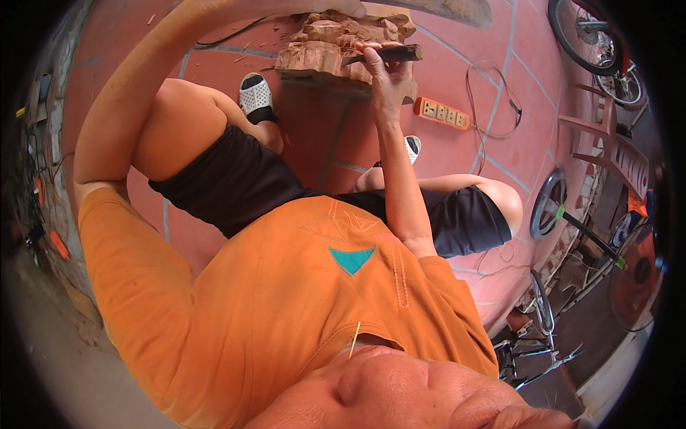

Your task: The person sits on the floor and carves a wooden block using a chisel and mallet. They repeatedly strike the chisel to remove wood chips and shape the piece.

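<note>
Left hand [343,6] at carving [311,60]; right [389,80], tool [402,53]

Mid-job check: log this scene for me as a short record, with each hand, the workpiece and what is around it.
Workpiece: carved wooden block, beyond the person's feet
Right hand: fingers around a dark bar-shaped tool, at the block's right side
Left hand: at the block's far side, by the picture's upper edge; grip unclear
Right of block: orange power strip
Left foot: white sandal
Floor: red tiles
Upper right: bicycle wheel
</note>
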Demonstrator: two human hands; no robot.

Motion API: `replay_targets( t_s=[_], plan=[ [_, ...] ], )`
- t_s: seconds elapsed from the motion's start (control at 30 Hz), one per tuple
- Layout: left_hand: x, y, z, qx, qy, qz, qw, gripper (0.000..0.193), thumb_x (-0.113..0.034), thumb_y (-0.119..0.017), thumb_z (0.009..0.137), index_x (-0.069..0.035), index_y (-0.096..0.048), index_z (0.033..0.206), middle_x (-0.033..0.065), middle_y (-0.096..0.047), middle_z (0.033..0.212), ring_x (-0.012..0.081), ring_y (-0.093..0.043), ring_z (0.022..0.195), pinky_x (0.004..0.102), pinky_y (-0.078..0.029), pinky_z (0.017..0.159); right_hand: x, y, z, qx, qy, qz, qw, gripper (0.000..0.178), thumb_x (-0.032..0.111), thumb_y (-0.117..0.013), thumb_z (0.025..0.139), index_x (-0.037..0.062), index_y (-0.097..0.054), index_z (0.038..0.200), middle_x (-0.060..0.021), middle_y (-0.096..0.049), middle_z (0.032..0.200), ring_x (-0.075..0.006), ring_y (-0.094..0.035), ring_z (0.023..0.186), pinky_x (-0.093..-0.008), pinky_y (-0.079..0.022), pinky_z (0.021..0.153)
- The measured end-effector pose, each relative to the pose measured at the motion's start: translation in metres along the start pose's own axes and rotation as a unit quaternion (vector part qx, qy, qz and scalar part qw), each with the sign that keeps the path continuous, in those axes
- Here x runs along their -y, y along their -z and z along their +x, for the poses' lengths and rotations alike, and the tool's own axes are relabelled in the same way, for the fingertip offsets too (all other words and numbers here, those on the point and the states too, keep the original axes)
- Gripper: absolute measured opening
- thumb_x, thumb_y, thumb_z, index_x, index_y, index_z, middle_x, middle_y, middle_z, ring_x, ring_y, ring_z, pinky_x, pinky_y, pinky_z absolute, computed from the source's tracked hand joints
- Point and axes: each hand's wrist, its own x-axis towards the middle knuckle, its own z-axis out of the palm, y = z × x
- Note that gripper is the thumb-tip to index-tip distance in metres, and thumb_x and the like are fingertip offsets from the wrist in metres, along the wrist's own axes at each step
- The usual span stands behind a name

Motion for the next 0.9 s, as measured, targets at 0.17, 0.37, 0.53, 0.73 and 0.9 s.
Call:
replay_targets(
  t_s=[0.17,0.37,0.53,0.73,0.9],
  plan=[
    [-0.010,-0.004,0.005,-0.015,-0.072,-0.032,0.997,0.074,-0.035,-0.077,0.087,-0.007,-0.049,0.149,0.0281,-0.071,0.101,0.0427,-0.072,0.091,0.0496,-0.055,0.083,-0.007,-0.002,-0.001,-0.023,0.027,0.018,0.999,0.022,-0.003,-0.072,0.094,0.0047,-0.059,0.110,-0.0077,-0.071,0.105,-0.0171,-0.070,0.099,-0.0319,-0.056,0.093],
    [-0.022,-0.012,0.012,-0.007,-0.070,-0.049,0.996,0.073,-0.036,-0.075,0.089,-0.009,-0.049,0.151,0.0279,-0.071,0.106,0.0425,-0.072,0.093,0.0471,-0.056,0.086,-0.012,-0.005,-0.001,0.002,0.042,-0.006,0.999,0.024,0.000,-0.075,0.093,0.0042,-0.059,0.110,-0.0079,-0.071,0.106,-0.0147,-0.068,0.097,-0.0311,-0.056,0.091],
    [-0.024,-0.027,0.010,0.050,-0.059,-0.198,0.977,0.069,-0.029,-0.071,0.090,-0.013,-0.047,0.153,0.0262,-0.069,0.115,0.0419,-0.070,0.100,0.0463,-0.056,0.089,-0.016,-0.004,-0.001,0.005,0.084,-0.148,0.985,0.029,0.006,-0.073,0.097,0.0012,-0.057,0.122,-0.0093,-0.070,0.108,-0.0173,-0.070,0.099,-0.0313,-0.058,0.089],
    [-0.017,-0.027,0.015,0.160,-0.065,-0.033,0.985,0.067,-0.016,-0.063,0.091,-0.013,-0.045,0.155,0.0233,-0.067,0.128,0.0378,-0.067,0.112,0.0440,-0.053,0.094,-0.001,-0.013,-0.001,-0.008,0.079,-0.144,0.986,0.030,0.006,-0.074,0.096,-0.0015,-0.057,0.120,-0.0080,-0.070,0.105,-0.0149,-0.067,0.089,-0.0309,-0.056,0.081],
    [-0.032,-0.021,0.012,0.035,-0.095,-0.122,0.987,0.068,-0.018,-0.063,0.092,-0.014,-0.044,0.157,0.0252,-0.066,0.130,0.0395,-0.068,0.112,0.0465,-0.053,0.095,0.000,-0.016,-0.005,-0.006,0.059,-0.056,0.997,0.024,0.001,-0.071,0.097,0.0004,-0.057,0.116,-0.0081,-0.070,0.103,-0.0123,-0.068,0.083,-0.0277,-0.055,0.066]
  ],
)
